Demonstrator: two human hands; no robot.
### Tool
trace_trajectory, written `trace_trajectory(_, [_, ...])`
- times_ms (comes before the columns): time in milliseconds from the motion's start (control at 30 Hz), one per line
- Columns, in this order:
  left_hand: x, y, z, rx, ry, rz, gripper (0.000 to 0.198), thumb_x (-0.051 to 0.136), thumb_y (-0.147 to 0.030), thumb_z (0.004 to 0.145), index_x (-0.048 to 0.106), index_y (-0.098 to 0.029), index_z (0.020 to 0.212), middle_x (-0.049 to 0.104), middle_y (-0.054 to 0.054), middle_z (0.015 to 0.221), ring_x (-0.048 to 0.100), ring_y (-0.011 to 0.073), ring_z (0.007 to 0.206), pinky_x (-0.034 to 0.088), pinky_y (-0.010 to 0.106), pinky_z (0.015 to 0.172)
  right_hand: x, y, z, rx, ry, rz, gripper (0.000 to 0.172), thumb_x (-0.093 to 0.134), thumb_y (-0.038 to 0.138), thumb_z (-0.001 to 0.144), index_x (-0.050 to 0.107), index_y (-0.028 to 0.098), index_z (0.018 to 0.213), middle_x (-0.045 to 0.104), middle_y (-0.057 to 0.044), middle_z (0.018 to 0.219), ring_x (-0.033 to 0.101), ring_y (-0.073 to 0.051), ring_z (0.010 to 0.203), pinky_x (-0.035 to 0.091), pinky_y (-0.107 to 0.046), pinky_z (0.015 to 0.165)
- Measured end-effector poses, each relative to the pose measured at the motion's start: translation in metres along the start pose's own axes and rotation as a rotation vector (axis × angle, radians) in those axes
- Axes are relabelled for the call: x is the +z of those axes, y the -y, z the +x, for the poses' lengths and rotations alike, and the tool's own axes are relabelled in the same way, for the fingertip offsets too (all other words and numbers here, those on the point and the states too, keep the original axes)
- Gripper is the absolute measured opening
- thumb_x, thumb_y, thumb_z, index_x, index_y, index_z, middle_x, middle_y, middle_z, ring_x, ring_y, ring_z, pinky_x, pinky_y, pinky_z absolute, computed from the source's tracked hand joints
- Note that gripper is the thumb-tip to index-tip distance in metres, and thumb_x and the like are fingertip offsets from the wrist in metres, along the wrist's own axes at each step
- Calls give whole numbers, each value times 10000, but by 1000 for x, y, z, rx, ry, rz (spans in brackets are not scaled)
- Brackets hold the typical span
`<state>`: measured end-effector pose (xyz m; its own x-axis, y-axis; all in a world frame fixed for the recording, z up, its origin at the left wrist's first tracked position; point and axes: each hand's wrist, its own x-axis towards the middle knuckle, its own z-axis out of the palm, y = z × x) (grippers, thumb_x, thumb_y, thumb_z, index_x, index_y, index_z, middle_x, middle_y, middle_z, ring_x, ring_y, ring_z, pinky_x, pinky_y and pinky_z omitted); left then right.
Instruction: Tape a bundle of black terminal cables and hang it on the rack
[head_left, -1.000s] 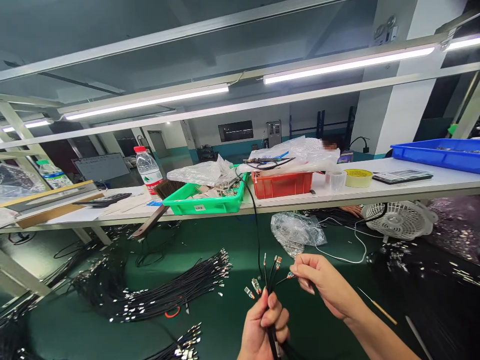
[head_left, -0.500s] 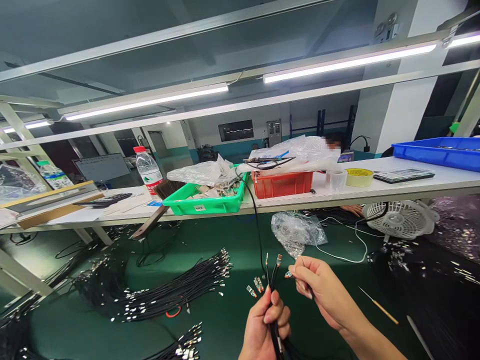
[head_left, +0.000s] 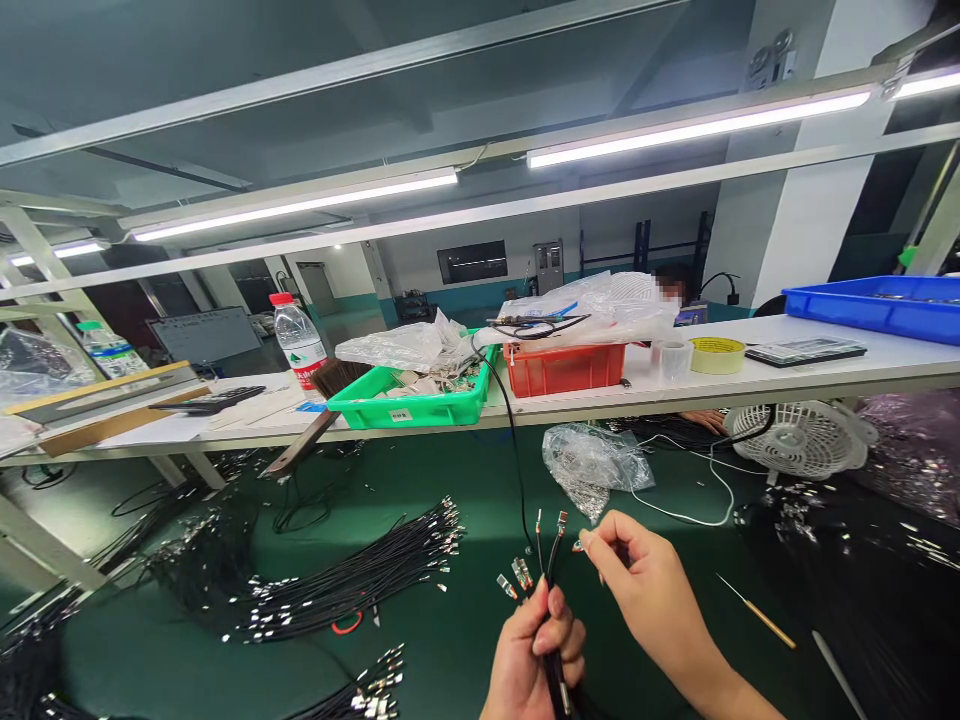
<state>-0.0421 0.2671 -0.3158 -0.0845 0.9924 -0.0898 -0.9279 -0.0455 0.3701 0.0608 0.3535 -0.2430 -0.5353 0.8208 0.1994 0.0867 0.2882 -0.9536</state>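
Observation:
My left hand [head_left: 534,650] is at the bottom centre, closed around a bundle of black wires [head_left: 553,640]. Above its fingers, the wire ends [head_left: 547,545] fan out, showing metal crimp terminals [head_left: 510,578]. My right hand [head_left: 645,590] is just to the right, with thumb and fingertips pinched on a small metal terminal [head_left: 578,546]. Its wire is hard to follow. A long black cable [head_left: 510,430] rises from the bundle to the shelf.
Terminated black wire bundles [head_left: 352,578] lie on the green mat [head_left: 465,480], beside a plastic bag [head_left: 592,465], white fan [head_left: 802,438] and thin yellow-handled tool [head_left: 761,625]. The shelf holds green [head_left: 405,408], red [head_left: 562,372] and blue [head_left: 877,312] trays. A co-worker [head_left: 675,285] sits beyond.
My left hand and its bundle have shifted slightly right. The terminal ends have moved with them, and my right hand sits slightly lower and further right.

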Motion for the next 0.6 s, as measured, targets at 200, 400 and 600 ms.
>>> trace_trajectory(200, [4,0,-4,13,-8,2,299,717,-344,663,517,-123,640,148,-99,407,112,51,399,120,150,358,3,-5,-2,-129,-73,-110,313,480,383,799,419,197,554,423,21,527,341,-108,466,265,-239,434])
trace_trajectory(400, [8,-5,-8,56,16,-24,276,693,-324,695,519,-117,641,153,-99,414,134,43,389,127,158,364,-1,-7,-1,-20,1,-22,329,489,400,798,386,195,562,372,41,514,316,-97,465,251,-234,438])
trace_trajectory(600, [14,-9,-8,67,-29,-28,285,701,-316,688,506,-112,649,162,-103,416,157,36,392,118,154,375,-5,-10,0,136,190,313,336,522,363,801,368,187,559,346,60,496,291,-81,472,247,-230,473])
